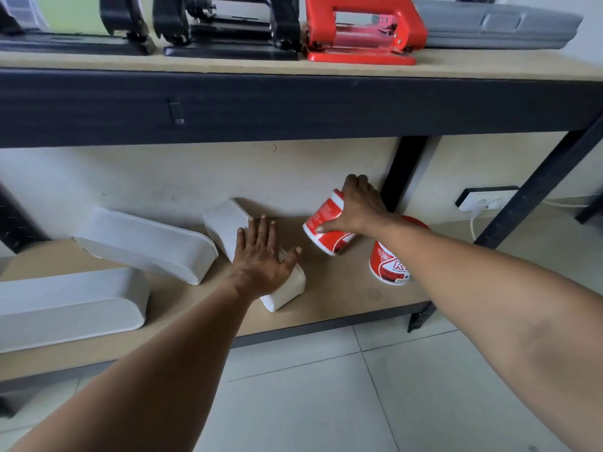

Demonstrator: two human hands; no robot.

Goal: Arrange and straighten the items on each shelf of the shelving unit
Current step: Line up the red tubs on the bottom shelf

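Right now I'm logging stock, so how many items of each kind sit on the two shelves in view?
White oblong containers: 3
Red-and-white tubs: 2
Black hole punches: 2
Red hole punch: 1
Grey case: 1
Total: 9

Lower shelf (pixel 342 298): bare board runs along the front edge at centre frame, between the skewed white box (pixel 228 223) and the upright red tub (pixel 388 265). A tilted red tub (pixel 326 230) blocks the gap behind. Two more white boxes (pixel 143 243) crowd the left. The black crossbeam (pixel 293 106) limits headroom above. A rear post (pixel 404 171) closes the right corner.
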